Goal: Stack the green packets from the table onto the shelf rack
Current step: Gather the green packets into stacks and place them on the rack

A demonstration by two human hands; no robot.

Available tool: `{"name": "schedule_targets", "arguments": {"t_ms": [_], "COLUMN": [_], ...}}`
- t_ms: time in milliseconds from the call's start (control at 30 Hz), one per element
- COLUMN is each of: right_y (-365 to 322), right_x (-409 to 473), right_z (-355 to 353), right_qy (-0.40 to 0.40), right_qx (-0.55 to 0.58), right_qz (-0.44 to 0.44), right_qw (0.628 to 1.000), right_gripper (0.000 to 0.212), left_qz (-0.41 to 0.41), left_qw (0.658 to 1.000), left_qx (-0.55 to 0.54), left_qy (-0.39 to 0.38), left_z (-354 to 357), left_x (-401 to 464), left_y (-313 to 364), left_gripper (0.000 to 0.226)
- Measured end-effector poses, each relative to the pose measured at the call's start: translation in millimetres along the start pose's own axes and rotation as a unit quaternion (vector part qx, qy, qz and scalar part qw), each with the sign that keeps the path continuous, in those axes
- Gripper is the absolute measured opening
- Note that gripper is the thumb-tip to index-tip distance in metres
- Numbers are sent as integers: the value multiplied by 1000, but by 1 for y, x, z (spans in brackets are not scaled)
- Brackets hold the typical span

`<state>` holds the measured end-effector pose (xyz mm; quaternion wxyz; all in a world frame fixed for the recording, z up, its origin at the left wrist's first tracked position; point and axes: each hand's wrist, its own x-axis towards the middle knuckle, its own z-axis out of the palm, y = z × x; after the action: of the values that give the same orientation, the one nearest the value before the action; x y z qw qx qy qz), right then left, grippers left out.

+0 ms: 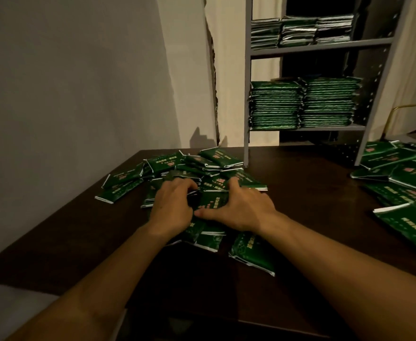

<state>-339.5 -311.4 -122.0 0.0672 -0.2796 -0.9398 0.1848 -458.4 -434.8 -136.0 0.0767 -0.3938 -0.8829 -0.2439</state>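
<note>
Two hands work the loose heap of green packets (pixel 209 178) on the table (pixel 300 173): left hand (pixel 171 205) and right hand (pixel 241 207) curl over them, gathering. Slick, crooked packets may slip out or fan apart before reaching the shelf rack (pixel 320 46).

Both hands, left hand (pixel 171 201) and right hand (pixel 241 209), rest curled on a loose heap of green packets (pixel 209 168) on the dark table (pixel 300 183); neat stacks fill the grey shelf rack (pixel 320 46).
</note>
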Motion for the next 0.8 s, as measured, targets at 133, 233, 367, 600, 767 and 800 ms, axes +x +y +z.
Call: {"name": "schedule_targets", "arguments": {"t_ms": [133, 233, 367, 600, 767, 800], "right_y": [0, 6, 25, 75, 97, 98], "right_x": [2, 2, 8, 19, 18, 19], "right_z": [4, 1, -7, -29, -34, -38], "right_qy": [-6, 0, 13, 62, 61, 61], "right_qx": [109, 184, 274, 513, 529, 524], "right_qz": [-23, -28, -27, -13, -1, 8], "right_qw": [994, 983, 961, 856, 847, 849], "right_gripper": [90, 79, 67, 47, 13, 24], "left_qz": [-17, -39, -50, -81, -18, -14], "left_qw": [995, 974, 946, 932, 932, 925], "left_qx": [-103, -220, -321, -350, -333, -352], "left_qy": [0, 22, 25, -43, -139, -140], "left_z": [11, 13, 16, 18, 20, 24], "left_x": [1, 5, 10, 36, 48, 51], "left_y": [-1, 8, 28, 51, 62, 61], "left_gripper": [57, 56, 49, 34, 35, 35]}}
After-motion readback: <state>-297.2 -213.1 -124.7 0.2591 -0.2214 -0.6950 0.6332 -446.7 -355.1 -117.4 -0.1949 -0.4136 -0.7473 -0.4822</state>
